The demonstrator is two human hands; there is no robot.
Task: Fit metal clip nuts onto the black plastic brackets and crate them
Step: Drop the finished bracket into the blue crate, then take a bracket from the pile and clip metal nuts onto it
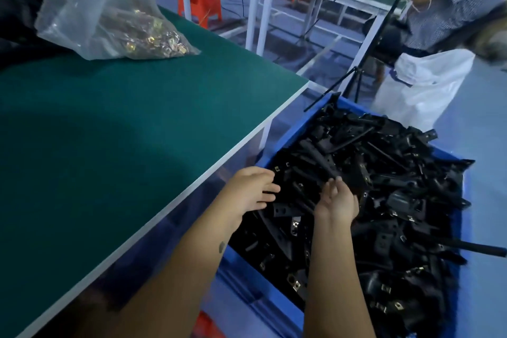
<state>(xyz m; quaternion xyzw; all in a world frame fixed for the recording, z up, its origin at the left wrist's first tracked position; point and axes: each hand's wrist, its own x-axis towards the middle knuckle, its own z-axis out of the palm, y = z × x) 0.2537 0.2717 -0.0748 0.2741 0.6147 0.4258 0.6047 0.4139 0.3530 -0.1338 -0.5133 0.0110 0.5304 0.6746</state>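
step: crating | left hand [251, 191] and right hand [338, 200] fingers loose, flat on brackets [384, 186] in blue crate [288, 137], gripping nothing | next: clip nuts bag [131, 25] at bench [109, 123] far edge

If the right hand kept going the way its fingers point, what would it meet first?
Most likely the black brackets heaped in the blue crate: the right hand points up and away over the pile, fingertips already at it, though depth is unclear.

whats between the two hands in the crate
In the head view, black brackets from the heap fill the gap between the left hand and right hand, inside the blue crate.
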